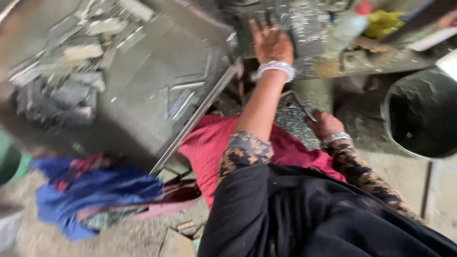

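Left hand [270, 43] stretched out flat on a dark machine [247, 19], fingers spread. Right hand [325, 124] low beside a pile of shiny metal bits [293, 121]. Gray metal pieces [71, 66] heaped on a table [143, 81]. Black bucket [421, 114] nearby.

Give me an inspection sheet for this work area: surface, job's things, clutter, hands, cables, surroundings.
Surface: grey metal table, slanted in view, picture blurred.
Job's things: dark machine block under the left hand; tray of shiny metal bits at the right hand.
Clutter: heap of grey metal pieces on the table; loose strips near its edge.
Hands: left hand open, fingers spread on the machine block; right hand at the tray, grip unclear.
Cables: nothing seen.
Surroundings: black bin to the right, plastic bottle, blue cloth on the floor, red cloth over the lap.
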`<state>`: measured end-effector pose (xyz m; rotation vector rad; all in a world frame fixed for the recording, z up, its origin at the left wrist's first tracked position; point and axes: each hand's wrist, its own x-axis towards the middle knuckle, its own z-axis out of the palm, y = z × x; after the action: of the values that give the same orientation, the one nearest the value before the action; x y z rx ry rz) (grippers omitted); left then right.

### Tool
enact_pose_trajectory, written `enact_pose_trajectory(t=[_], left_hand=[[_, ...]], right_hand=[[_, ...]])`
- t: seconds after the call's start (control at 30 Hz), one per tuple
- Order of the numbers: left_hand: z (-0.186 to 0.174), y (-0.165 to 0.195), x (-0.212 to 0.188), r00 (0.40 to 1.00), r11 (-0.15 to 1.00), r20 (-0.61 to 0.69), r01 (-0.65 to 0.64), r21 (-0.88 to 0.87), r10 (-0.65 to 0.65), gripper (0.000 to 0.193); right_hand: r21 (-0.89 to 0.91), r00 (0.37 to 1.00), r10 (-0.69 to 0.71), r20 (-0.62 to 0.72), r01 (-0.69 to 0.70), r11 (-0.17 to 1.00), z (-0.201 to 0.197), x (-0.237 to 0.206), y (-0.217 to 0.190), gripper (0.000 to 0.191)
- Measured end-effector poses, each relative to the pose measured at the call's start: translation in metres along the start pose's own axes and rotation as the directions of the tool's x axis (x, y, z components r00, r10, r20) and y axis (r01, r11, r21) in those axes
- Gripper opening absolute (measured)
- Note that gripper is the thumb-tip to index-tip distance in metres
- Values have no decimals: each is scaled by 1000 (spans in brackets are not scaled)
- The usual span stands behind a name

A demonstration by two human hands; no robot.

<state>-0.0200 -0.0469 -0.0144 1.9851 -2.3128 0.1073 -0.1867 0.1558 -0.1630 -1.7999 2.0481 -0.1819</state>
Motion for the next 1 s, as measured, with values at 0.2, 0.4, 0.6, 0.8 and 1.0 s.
enact_pose_trajectory(t=[0.2,0.4,0.6,0.8,1.0], left_hand=[[22,-74,-66,867,881,-499,-238,-409,2,34],[44,-193,-77,873,924,-306,348,-157,-381,33],[46,-200,-9,890,889,75,455,-58,-451,32],[46,-210,-24,868,856,94,496,-142,-487,44],[38,-207,-39,837,774,85,534,-340,-541,77]], right_hand=[[48,979,-65,-193,75,996,-36,-20,-32,46],[82,788,-202,-581,303,949,-120,-32,-84,26],[-58,792,-246,-559,259,964,-154,-35,-116,26],[-249,973,-22,-230,-37,968,-138,-37,-108,51],[-370,991,1,-137,-52,928,-129,-24,-95,58]])
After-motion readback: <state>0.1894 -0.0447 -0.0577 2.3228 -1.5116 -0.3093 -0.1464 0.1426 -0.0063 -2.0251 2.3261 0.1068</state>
